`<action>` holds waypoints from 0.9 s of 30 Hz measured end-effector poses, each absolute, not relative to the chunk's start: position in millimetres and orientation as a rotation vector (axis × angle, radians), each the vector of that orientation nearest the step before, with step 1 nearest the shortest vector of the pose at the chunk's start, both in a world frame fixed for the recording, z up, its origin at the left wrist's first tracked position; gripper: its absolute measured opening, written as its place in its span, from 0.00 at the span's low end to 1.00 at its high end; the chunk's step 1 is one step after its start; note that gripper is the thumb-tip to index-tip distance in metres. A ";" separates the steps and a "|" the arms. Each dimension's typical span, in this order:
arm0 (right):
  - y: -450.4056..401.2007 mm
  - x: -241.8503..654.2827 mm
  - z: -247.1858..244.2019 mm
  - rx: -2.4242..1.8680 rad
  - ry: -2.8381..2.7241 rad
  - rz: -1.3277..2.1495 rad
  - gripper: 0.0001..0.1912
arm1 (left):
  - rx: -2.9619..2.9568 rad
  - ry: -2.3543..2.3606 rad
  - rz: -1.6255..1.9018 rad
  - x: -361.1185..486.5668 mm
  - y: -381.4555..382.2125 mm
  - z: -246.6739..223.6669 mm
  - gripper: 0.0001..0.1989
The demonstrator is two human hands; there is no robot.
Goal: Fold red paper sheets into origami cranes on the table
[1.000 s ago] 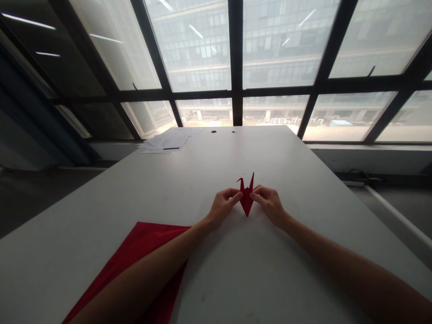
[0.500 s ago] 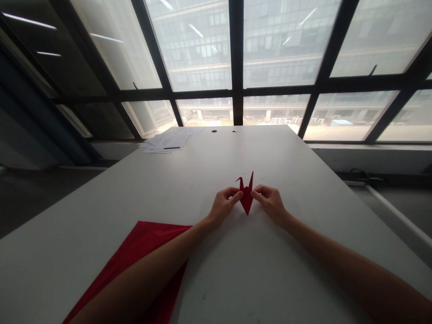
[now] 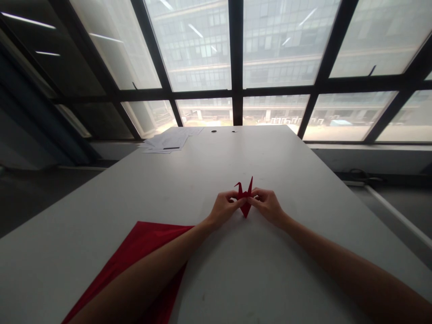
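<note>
Head view, from near to far: a flat red sheet (image 3: 138, 245) lies on the white worktop (image 3: 216, 279), and my left forearm crosses over it. Beyond it, both my hands meet at a small red folded-paper crane (image 3: 245, 210), in the middle of the worktop's width. My left hand (image 3: 225, 208) pinches its left side between thumb and fingers, and my right hand (image 3: 268, 206) grips the right side the same way, the thumbs close together in front. Its bent head and straight tail point up between my hands, its lower tip down; I can't tell whether that tip touches the surface. Toward the far left edge lie loose papers (image 3: 168, 138), a dark strip (image 3: 171, 148) on them. Farthest off stand tall dark-framed windows (image 3: 202, 54), with a building outside.
</note>
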State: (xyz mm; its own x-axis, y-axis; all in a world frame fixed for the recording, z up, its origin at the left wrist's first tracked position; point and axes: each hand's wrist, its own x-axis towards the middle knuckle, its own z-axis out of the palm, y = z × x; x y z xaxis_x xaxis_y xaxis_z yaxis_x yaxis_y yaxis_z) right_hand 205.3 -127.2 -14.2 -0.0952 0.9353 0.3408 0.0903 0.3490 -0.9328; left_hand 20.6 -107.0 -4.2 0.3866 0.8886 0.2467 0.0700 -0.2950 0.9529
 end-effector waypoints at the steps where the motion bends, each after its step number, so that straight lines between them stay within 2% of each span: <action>1: -127.6 205.2 -14.0 -0.975 -1.490 0.954 0.13 | 1.663 0.851 1.047 20.6 -107.1 -4.6 0.17; 17: -126.0 206.6 -16.0 -0.908 -1.337 1.040 0.11 | 1.459 0.877 1.144 21.2 -109.9 2.8 0.14; 21: -122.7 207.6 -12.6 -0.919 -1.321 0.922 0.12 | 1.487 0.868 1.136 21.5 -109.1 1.8 0.14; 27: -117.1 211.4 -14.0 -0.886 -1.293 0.697 0.08 | 1.646 0.914 1.152 23.1 -105.4 -1.4 0.15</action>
